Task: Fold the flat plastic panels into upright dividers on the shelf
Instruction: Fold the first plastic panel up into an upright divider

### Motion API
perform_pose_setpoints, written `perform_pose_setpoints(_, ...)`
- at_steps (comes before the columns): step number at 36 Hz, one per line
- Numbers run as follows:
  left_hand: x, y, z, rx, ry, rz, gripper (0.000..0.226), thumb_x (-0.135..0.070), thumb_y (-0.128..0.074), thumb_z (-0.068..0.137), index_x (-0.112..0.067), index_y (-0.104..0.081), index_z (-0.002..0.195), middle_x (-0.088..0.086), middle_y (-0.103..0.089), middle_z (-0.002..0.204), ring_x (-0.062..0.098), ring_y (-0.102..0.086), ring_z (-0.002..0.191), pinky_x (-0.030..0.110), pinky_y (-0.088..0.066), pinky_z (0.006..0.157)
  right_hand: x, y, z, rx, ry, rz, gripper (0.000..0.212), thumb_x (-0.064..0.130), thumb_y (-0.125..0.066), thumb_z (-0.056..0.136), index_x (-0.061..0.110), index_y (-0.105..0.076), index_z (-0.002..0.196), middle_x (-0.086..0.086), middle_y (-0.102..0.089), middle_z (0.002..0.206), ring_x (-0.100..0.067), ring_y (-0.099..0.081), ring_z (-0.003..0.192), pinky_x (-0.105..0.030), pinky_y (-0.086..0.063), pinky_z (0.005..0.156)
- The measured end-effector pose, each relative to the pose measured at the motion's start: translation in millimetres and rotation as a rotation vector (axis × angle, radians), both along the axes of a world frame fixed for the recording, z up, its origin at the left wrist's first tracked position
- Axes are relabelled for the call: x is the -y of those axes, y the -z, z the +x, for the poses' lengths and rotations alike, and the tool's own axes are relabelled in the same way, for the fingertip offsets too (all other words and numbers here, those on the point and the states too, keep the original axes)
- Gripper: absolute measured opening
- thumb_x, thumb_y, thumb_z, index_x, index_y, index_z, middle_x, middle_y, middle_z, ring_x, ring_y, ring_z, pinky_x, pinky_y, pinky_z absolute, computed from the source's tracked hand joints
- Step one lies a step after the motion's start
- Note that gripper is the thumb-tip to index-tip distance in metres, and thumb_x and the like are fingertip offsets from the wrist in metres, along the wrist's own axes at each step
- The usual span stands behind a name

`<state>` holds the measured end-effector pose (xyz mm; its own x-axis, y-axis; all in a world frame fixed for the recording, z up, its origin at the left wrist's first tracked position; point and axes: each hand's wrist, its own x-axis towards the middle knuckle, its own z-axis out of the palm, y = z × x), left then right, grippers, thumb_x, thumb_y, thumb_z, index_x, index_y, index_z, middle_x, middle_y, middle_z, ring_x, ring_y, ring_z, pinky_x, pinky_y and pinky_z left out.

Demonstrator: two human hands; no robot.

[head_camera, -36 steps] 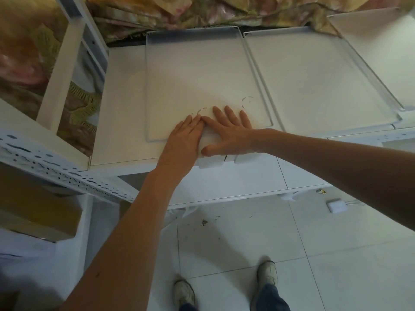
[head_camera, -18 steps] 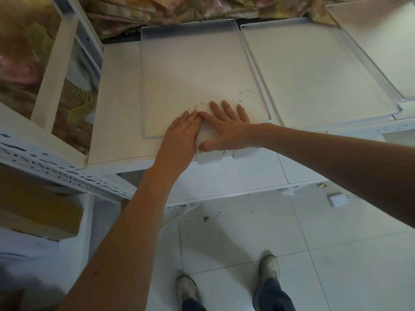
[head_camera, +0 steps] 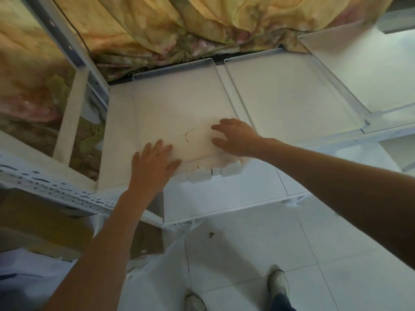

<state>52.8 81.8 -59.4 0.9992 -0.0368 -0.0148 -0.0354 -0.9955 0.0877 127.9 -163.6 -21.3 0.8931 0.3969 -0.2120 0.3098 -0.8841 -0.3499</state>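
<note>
Our hands sit apart on the flat plastic panel lying on the white shelf — left hand spread flat, palm down, on its near left corner, right hand on its near right part, fingers loosely bent, tips on the surface. The panel's tabs overhang the shelf's near edge; just right lie a second panel and, beyond it, a third.

panel: translucent milky white, faint brown dashed arcs
shelf: plain white
cloth: mottled yellow, green and pink
rail: white, rows of dark slots
floor: white tiles, grey grout lines
shoes: dirty off-white
trousers: dark blue
</note>
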Motion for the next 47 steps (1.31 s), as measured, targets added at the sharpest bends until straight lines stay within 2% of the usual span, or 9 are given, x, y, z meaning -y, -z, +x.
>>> perform_pose_setpoints(11,-5.3,-37.1,-6.7,0.074,-1.032,-1.385,0.025,-0.008,-0.059,0.09,-0.01,-0.059,0.115,0.018,-0.059,0.115,0.03,-0.053,0.107,0.026,-0.039,0.091,18.7,15.0,-9.7,-0.068,-0.064,-0.095,0.052,0.033,-0.036,0.101,0.021,-0.026,0.151,-0.013,-0.012,0.16,-0.031,-0.012,0.146,-0.042,-0.018,0.116)
perform_pose_setpoints(14,-22.4,-39.2,-7.3,0.069,-1.107,-1.727,0.018,-0.009,-0.058,0.092,-0.004,-0.062,0.109,0.012,-0.059,0.129,0.022,-0.061,0.1,0.03,-0.047,0.099,20.7,15.1,-8.1,-0.097,-0.023,-0.069,0.054,0.033,-0.036,0.1,0.026,-0.022,0.152,-0.006,-0.006,0.163,-0.027,-0.005,0.15,-0.041,-0.014,0.119)
perform_pose_setpoints(17,-23.8,-47.9,-4.7,0.02,-1.087,-1.939,0.011,-0.018,-0.059,0.093,-0.007,-0.06,0.095,0.01,-0.064,0.116,0.017,-0.066,0.085,0.029,-0.058,0.082,18.9,14.7,-6.4,-0.111,0.028,-0.034,0.057,0.038,-0.04,0.099,0.03,-0.021,0.152,-0.002,-0.007,0.163,-0.024,-0.005,0.15,-0.044,-0.016,0.12)
perform_pose_setpoints(22,0.0,-75.5,-10.1,0.009,-0.907,-2.108,0.026,-0.018,-0.061,0.092,-0.005,-0.058,0.114,0.014,-0.065,0.117,0.03,-0.065,0.104,0.042,-0.053,0.093,10.8,-4.0,-14.2,-0.185,0.07,0.005,0.078,0.058,-0.05,0.09,0.029,-0.016,0.154,-0.003,-0.002,0.163,-0.023,-0.002,0.151,-0.044,-0.011,0.121)
perform_pose_setpoints(27,27.7,-99.9,-14.5,-0.011,-0.737,-2.063,0.041,-0.007,-0.062,0.089,-0.009,-0.053,0.13,0.012,-0.061,0.128,0.025,-0.062,0.114,0.036,-0.05,0.099,9.7,-9.3,-25.8,-0.25,0.091,0.006,0.093,0.057,-0.059,0.086,0.03,-0.002,0.154,-0.003,0.001,0.164,-0.023,-0.008,0.15,-0.043,-0.018,0.12)
perform_pose_setpoints(33,59.5,-145.7,-22.4,-0.094,-0.503,-1.626,0.046,-0.013,-0.058,0.092,-0.022,-0.049,0.136,0.001,-0.066,0.108,0.023,-0.066,0.093,0.037,-0.057,0.087,-15.3,-27.1,-40.8,-0.107,0.353,0.044,0.08,0.04,-0.052,0.091,0.028,-0.002,0.153,-0.013,-0.044,0.141,-0.034,-0.049,0.124,-0.045,-0.044,0.098)
perform_pose_setpoints(37,66.7,-179.2,-23.1,0.071,-0.287,-1.293,0.014,-0.031,-0.054,0.091,-0.026,-0.062,0.101,-0.005,-0.064,0.094,0.015,-0.062,0.091,0.046,-0.053,0.094,-34.5,-50.7,-46.6,-0.148,0.331,0.065,0.072,0.021,-0.044,0.092,0.03,-0.006,0.152,-0.018,-0.053,0.127,-0.037,-0.057,0.11,-0.043,-0.049,0.091)
perform_pose_setpoints(42,69.8,-197.2,-22.5,0.036,-0.008,-1.126,0.052,-0.046,-0.047,0.095,-0.037,-0.034,0.144,-0.009,-0.045,0.146,0.007,-0.046,0.13,0.033,-0.047,0.102,-42.7,-81.0,-49.7,-0.177,0.285,0.21,0.059,0.008,-0.038,0.087,0.022,-0.029,0.143,-0.019,-0.055,0.12,-0.036,-0.059,0.101,-0.043,-0.055,0.087)
perform_pose_setpoints(47,64.8,-177.1,-24.2,-0.029,0.055,-1.107,0.047,-0.041,-0.038,0.1,-0.046,-0.024,0.145,-0.011,-0.036,0.151,0.009,-0.038,0.136,0.039,-0.038,0.111,-64.8,-94.5,-59.1,-0.298,0.315,0.348,0.046,0.008,-0.036,0.089,0.017,-0.042,0.134,-0.013,-0.057,0.115,-0.031,-0.062,0.097,-0.039,-0.06,0.076)
